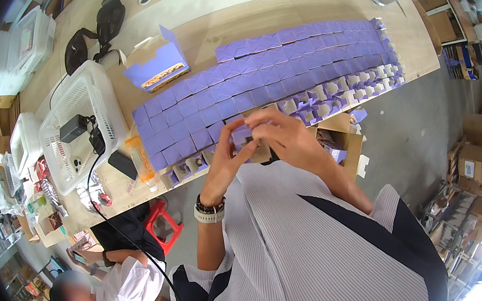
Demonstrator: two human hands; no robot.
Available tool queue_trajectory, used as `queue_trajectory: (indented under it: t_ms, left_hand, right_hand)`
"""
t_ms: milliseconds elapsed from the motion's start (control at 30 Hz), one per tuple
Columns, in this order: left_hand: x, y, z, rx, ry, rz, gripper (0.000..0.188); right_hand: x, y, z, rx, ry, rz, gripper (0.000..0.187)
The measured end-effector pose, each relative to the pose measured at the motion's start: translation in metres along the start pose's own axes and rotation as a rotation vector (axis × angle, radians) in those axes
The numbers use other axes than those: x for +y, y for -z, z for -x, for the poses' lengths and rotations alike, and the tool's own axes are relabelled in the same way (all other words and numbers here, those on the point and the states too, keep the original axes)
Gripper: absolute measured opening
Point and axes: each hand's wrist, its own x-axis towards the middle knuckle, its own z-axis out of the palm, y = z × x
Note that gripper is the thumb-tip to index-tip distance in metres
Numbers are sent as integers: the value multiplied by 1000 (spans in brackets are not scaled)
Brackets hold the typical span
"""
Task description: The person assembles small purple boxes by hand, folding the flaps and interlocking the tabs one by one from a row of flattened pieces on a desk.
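- Left hand, one: I am curving thumb and forefinger into a rounded C at the table's near edge.
- Right hand, one: I am bending its fingers inward, fingertips lying close beside the left's. Whether either set is truly pinching, I cannot tell; the fingers are hiding the contact.
- Small purple carton, one: it is sitting between my hands, mostly covered by them. Thin folding card, by its look; I am judging it light, springy at the folds, easily dented, slightly slick on its flat faces. Best hold: opposite side walls near the corners, pressing gently, never on a loose flap.
- Open cartons, near rows: they are standing with pale, notched card tabs sticking up, showing raw inner surfaces.
- Closed cartons, a broad block: they are sitting edge to edge, square-topped, smooth and purple, in curving rows behind.
- Orange bottle, one: it is lying left of the block, slim and translucent.
- White basket, plastic, with perforated walls: it is standing farther left.
- Larger purple box, card: it is standing beyond the block, lid raised, patterned front band showing.
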Motion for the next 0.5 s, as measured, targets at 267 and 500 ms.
queue_trajectory:
  t_ms: [267, 500]
  left_hand:
    - [11, -7, 18, -121, -103, 431, 77]
    - [12, -1, 21, -112, -185, 401, 78]
  right_hand:
    - [-16, 18, 2, -62, 32, -41, 34]
    - [-40, 18, 7, -35, -137, -217, 42]
